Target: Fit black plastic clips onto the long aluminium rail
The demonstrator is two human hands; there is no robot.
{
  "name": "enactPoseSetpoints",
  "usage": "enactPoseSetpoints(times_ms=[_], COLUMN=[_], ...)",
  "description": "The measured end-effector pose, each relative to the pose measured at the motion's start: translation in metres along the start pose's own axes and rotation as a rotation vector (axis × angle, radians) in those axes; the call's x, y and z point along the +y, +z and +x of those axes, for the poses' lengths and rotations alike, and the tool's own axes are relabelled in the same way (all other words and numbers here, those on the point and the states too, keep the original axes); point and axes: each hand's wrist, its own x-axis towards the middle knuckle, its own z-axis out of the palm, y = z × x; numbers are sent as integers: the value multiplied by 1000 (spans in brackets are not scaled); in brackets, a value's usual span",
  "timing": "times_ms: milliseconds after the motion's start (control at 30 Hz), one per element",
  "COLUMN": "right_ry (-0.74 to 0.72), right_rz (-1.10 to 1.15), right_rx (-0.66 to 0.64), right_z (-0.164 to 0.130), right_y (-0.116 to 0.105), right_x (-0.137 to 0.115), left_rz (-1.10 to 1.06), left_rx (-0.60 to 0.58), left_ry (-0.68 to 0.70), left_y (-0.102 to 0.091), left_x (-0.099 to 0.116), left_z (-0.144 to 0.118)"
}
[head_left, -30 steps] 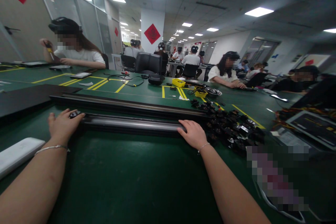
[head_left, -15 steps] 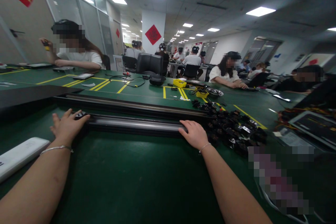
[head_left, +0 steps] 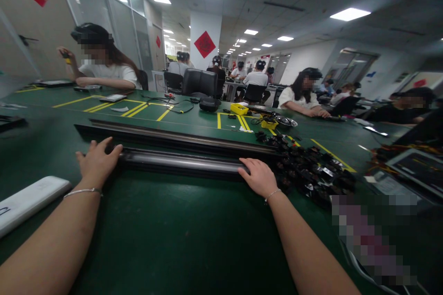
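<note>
A long black bar [head_left: 183, 161] with a glossy rounded top lies crosswise on the green table [head_left: 187, 235] in front of me. My left hand [head_left: 98, 159] grips its left end, thumb along the near side and fingers partly spread; that end is partly hidden. At the right end, my right hand [head_left: 258, 176] lays its fingers over the top, with the thumb at the near edge. Just behind lies a second, longer black bar [head_left: 180, 138], roughly parallel and touched by neither hand. A heap of small black parts [head_left: 311, 166] sits beyond my right hand.
A white oblong case [head_left: 34, 200] lies left of my left forearm. Farther back are a yellow box [head_left: 238, 109], a metal bowl [head_left: 286, 121], a black case [head_left: 209, 104] and cables [head_left: 176, 105]. Electronic equipment [head_left: 418, 166] stands at right. Other people sit around the table.
A dark flat panel at the far left no longer covers the area behind my left hand, and the rear bar's left end now shows. My hands remain at the bar's ends; the view has shifted slightly.
</note>
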Motion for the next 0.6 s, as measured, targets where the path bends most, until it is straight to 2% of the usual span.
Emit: enactPoseSetpoints(times_ms=[267, 600], right_ry=[10, 10], right_rz=[-11, -18], right_rx=[-4, 2], right_z=[1, 1], right_y=[2, 1], right_x=[0, -1], left_rz=[119, 94], left_rx=[-113, -137], left_ry=[-21, -11], left_y=[-3, -6], left_x=[-1, 4], left_z=[4, -1])
